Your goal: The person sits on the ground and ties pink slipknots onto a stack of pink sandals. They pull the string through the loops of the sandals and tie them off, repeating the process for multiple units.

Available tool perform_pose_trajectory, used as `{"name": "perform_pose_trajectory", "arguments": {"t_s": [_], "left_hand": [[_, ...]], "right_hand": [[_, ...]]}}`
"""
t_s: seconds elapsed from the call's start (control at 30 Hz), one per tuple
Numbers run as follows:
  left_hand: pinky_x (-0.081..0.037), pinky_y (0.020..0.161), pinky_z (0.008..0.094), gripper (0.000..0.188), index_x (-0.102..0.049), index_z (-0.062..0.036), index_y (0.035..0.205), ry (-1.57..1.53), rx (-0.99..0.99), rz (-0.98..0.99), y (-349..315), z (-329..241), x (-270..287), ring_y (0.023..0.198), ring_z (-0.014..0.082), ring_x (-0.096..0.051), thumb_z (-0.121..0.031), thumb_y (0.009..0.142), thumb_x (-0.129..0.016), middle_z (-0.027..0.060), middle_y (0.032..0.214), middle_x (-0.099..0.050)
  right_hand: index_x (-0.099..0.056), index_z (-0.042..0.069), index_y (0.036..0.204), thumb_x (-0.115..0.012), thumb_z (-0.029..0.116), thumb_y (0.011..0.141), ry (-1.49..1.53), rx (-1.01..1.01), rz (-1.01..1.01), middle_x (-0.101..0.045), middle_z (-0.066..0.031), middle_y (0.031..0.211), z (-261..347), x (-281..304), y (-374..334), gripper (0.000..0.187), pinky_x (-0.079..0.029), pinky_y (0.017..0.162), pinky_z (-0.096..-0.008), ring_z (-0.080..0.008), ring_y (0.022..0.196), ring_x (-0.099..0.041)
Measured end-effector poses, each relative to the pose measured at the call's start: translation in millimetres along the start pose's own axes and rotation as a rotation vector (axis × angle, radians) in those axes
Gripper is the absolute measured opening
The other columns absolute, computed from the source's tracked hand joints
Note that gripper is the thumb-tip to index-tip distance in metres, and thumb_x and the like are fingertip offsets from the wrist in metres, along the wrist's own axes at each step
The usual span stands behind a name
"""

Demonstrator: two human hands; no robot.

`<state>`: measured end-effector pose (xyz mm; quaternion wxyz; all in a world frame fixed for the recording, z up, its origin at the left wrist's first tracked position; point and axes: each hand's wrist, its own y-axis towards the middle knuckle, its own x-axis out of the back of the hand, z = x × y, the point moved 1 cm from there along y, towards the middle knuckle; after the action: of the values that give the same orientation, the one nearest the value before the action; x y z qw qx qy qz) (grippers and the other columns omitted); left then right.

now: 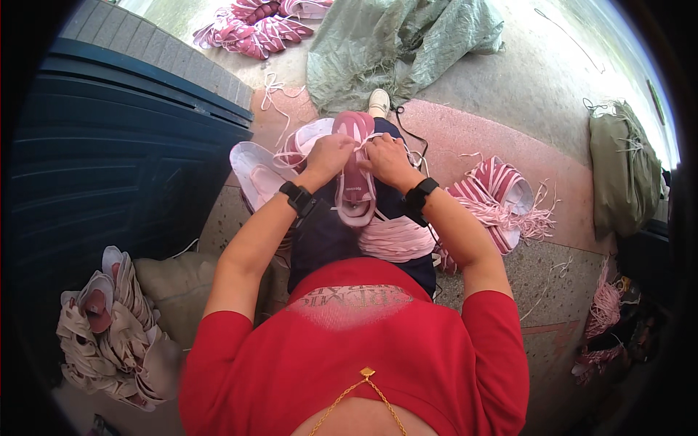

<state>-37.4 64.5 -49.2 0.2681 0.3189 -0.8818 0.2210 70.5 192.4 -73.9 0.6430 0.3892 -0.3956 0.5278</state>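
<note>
A dusky-pink shoe upper (355, 190) lies lengthwise over my lap, its toe end pointing away from me. My left hand (329, 157) is closed at its left edge, fingers pinching a pale pink shoelace near the eyelets. From the other side my right hand (392, 161) has its fingers closed on the lace too; the fingertips partly hide it. A bundle of pale pink laces (398, 238) rests on my lap below the right hand. Left of my left hand are white-lined pink shoe uppers (262, 174).
Striped pink-and-white uppers (491, 189) with loose laces lie at right, beige uppers (109, 327) at lower left. More pink uppers (254, 29) and a green woven sheet (400, 43) lie ahead. A dark blue door (123, 160) stands left, an olive sack (625, 171) far right.
</note>
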Motion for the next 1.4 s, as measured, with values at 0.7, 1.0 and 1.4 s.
{"name": "perform_pose_trajectory", "arguments": {"t_s": [0.7,1.0,1.4], "left_hand": [[-0.052,0.060,0.0440,0.016,-0.061,-0.0034,0.085,0.713,-0.208,-0.033,-10.2,-13.0,-43.3,0.075,0.0331,-0.065,-0.016,0.081,-0.052,0.0175,0.082,-0.064],[-0.050,0.056,0.0371,0.011,-0.057,-0.0042,0.081,0.647,-0.223,0.057,-51.2,-45.7,-5.9,0.070,0.0279,-0.065,-0.014,0.083,-0.052,0.0131,0.078,-0.063],[-0.045,0.055,0.0247,0.036,-0.048,0.0017,0.121,-0.324,0.219,0.169,-46.6,25.4,29.6,0.058,0.0114,-0.055,-0.014,0.089,-0.049,0.0070,0.075,-0.063]], "right_hand": [[-0.063,0.006,0.075,-0.059,0.020,0.068,0.479,-0.018,0.090,-0.062,-0.0156,0.071,-30.7,-8.6,7.6,0.016,-0.047,0.067,-0.0452,-0.0359,0.073,-0.061],[-0.067,0.013,0.089,-0.061,0.019,0.076,0.310,0.148,-0.184,-0.061,-0.0089,0.105,3.9,9.2,-30.7,0.016,-0.043,0.080,-0.0393,-0.0263,0.105,-0.053],[-0.054,0.005,0.090,-0.054,0.025,0.086,0.532,-0.109,0.151,-0.062,-0.0194,0.076,45.2,23.8,8.5,0.021,-0.047,0.064,-0.0463,-0.0383,0.074,-0.061]]}}
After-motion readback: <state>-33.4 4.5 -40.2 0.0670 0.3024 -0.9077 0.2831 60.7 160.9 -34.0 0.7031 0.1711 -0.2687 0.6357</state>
